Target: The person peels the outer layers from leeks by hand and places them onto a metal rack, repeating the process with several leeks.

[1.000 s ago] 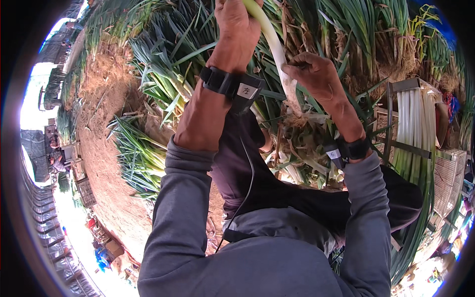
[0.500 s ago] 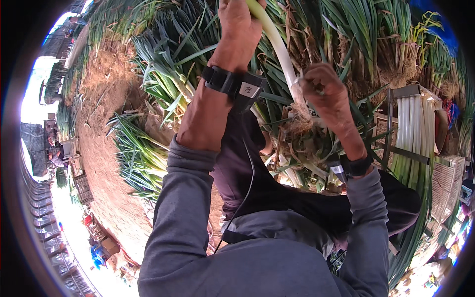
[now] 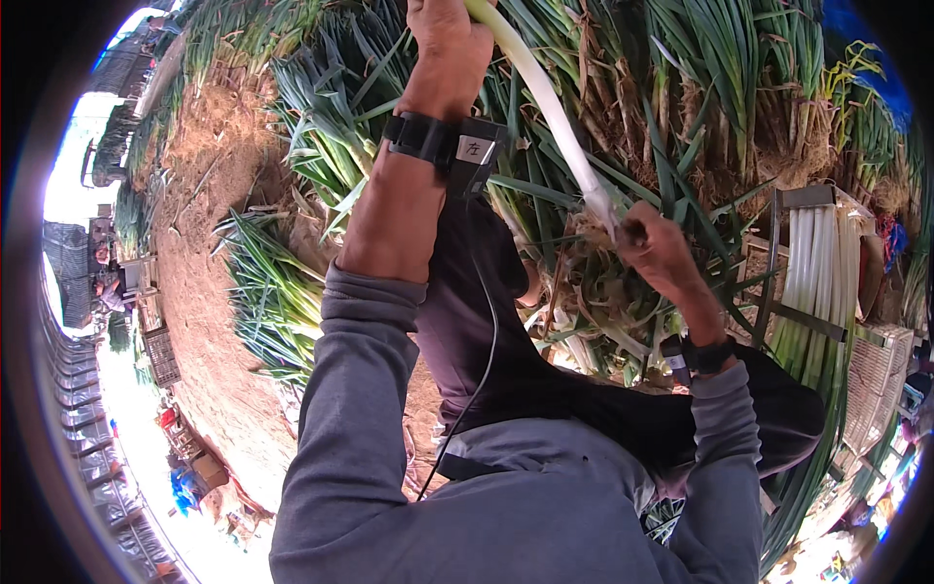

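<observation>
My left hand is closed around the upper green part of a leek at the top of the view. The long white shaft slants down to the right, its roots hanging at the lower end. Beside that end my right hand is closed, with its fingertips pinching a pale strip of the leek's outer skin. The fingertips are partly hidden. Below the two hands lies a pile of stripped leaves and peelings.
Leeks with dark green leaves are heaped ahead, and a smaller bunch lies on the bare earth at left. Cleaned leeks rest in a frame on my right beside a pale plastic crate. My bent leg is below.
My right hand has moved down along the leek's root end, and the skin there now stretches toward its fingers. My left hand has shifted slightly left, still holding the leek.
</observation>
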`<state>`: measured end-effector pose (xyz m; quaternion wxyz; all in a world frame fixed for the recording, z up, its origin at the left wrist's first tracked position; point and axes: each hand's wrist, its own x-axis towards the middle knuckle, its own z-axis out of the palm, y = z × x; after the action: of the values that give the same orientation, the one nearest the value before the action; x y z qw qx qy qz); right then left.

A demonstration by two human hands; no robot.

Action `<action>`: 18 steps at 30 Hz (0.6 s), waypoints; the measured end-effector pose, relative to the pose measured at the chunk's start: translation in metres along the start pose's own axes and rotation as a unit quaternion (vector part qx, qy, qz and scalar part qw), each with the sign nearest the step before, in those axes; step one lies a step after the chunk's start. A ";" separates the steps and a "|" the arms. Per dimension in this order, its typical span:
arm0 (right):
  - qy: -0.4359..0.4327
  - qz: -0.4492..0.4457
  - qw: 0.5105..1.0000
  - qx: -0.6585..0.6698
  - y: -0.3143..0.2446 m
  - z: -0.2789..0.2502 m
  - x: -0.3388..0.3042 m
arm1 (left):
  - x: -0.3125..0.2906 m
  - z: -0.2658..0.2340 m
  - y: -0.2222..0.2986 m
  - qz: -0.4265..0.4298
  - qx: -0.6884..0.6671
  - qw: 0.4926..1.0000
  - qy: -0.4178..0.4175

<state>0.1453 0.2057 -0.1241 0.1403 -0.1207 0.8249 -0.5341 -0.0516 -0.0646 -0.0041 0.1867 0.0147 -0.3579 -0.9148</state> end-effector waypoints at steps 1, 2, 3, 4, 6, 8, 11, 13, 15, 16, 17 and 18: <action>-0.013 -0.010 0.996 -0.082 0.001 0.005 -0.001 | 0.000 -0.002 -0.001 -0.011 0.014 1.000 0.023; -0.015 -0.011 0.996 -0.082 0.002 0.008 -0.004 | 0.000 -0.004 0.000 -0.021 0.028 0.998 0.046; -0.020 0.003 0.996 -0.085 0.001 0.012 -0.006 | 0.001 -0.006 0.002 -0.020 0.028 0.998 0.047; -0.022 0.020 0.995 -0.091 0.002 0.012 -0.009 | -0.003 -0.004 0.002 -0.018 0.048 0.998 0.046; -0.028 0.061 0.989 -0.132 0.013 0.011 -0.013 | -0.008 0.003 0.001 -0.018 0.064 0.997 0.042; -0.038 0.100 0.980 -0.166 0.009 0.012 -0.013 | -0.013 0.002 0.003 -0.007 0.057 0.997 0.046; -0.042 0.011 0.965 -0.257 -0.007 -0.001 0.001 | 0.001 -0.009 0.007 0.036 0.048 0.997 0.044; 0.107 -0.073 0.976 -0.175 -0.026 -0.005 0.006 | 0.005 -0.007 0.010 0.051 0.042 0.996 0.058; 0.108 -0.097 0.967 -0.210 -0.040 0.001 0.012 | 0.016 -0.022 0.019 0.070 0.058 0.993 0.081; 0.108 -0.119 0.957 -0.243 -0.044 0.007 0.015 | 0.019 -0.036 0.026 0.074 0.060 0.992 0.081; 0.110 -0.122 0.956 -0.244 -0.045 0.011 0.018 | 0.021 -0.045 0.032 0.083 0.071 0.993 0.033; 0.108 -0.121 0.960 -0.228 -0.043 0.018 0.021 | 0.024 -0.051 0.036 0.094 0.083 0.992 -0.015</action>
<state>0.1342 0.1659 -0.0941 -0.0461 -0.1897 0.9144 -0.3546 -0.0536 -0.1305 -0.0160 0.2646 -0.0169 -0.4349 -0.8606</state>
